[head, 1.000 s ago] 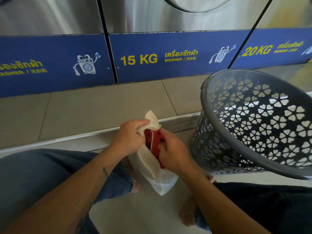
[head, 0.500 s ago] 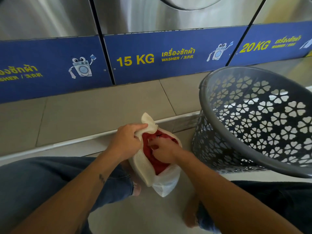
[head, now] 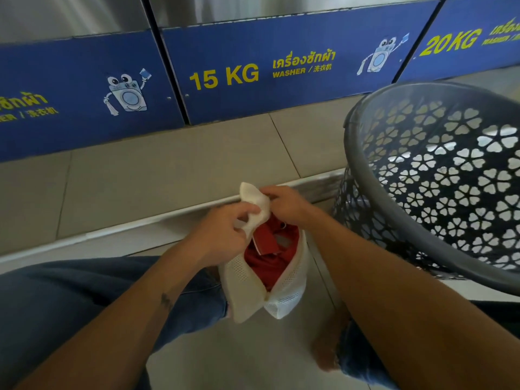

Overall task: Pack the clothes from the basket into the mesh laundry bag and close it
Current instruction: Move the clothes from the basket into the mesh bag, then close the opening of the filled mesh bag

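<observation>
Tiled floor, perforated basket, mesh bag

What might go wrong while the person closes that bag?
The red clothes bulge out of the open mesh laundry bag, so cloth may get caught as it closes. Both the left hand and right hand pinch only its top corner; the hanging bag could slip free.

Pale tiled floor under grey basket and bare feet.
</observation>
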Demonstrator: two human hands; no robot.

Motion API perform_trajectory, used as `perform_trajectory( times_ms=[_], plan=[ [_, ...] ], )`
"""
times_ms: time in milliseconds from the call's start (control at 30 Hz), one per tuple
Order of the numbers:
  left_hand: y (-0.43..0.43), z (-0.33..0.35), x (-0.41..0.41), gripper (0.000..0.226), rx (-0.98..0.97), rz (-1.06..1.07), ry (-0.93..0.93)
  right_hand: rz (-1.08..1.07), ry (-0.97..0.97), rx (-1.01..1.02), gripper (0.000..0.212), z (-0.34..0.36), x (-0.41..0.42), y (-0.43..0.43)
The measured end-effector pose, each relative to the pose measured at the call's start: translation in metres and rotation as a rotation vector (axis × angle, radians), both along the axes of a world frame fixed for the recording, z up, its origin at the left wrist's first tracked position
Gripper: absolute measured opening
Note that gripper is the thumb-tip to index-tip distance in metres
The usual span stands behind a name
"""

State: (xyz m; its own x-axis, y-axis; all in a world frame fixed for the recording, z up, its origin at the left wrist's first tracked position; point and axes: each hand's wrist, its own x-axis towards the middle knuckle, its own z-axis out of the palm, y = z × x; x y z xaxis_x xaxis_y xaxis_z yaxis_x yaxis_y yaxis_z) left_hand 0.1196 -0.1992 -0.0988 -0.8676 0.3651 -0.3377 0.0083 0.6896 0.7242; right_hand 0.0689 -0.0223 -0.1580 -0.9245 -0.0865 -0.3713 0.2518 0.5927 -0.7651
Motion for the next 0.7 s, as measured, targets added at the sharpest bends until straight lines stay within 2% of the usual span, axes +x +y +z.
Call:
perform_trajectory(
  times_ms=[100, 167, 300, 400, 467, 567, 700],
  plan=[
    [0.000, -0.006, -0.006, 0.027, 0.014, -0.004, -0.046, -0.081, -0.010, -0.050, 0.031, -0.010, 0.005, 0.001],
    [-0.001, -0.009, -0.010, 0.019, 0.016, 0.024, -0.071, -0.131, -0.016, -0.091, 0.022, -0.014, 0.012, 0.003],
    [-0.004, -0.008, -0.017, 0.019, -0.170, 0.093, 0.151, -0.156, 0.021, -0.113, 0.023, -0.023, 0.025, 0.000],
    [-0.009, -0.004, -0.019, 0.026, -0.177, 0.202, 0.274, -0.160, 0.090, -0.084, 0.021, -0.023, 0.041, -0.012],
    [-0.012, -0.005, -0.018, 0.037, -0.143, 0.173, 0.344, -0.156, 0.122, -0.079, 0.022, -0.019, 0.053, -0.019],
    [-0.014, -0.011, -0.010, 0.036, -0.116, 0.039, 0.359, -0.148, 0.151, -0.094, 0.019, -0.009, 0.067, -0.027],
    [-0.017, -0.016, 0.006, 0.027, -0.214, -0.009, 0.265, -0.184, 0.135, -0.049, 0.013, 0.001, 0.081, -0.028]
  ],
)
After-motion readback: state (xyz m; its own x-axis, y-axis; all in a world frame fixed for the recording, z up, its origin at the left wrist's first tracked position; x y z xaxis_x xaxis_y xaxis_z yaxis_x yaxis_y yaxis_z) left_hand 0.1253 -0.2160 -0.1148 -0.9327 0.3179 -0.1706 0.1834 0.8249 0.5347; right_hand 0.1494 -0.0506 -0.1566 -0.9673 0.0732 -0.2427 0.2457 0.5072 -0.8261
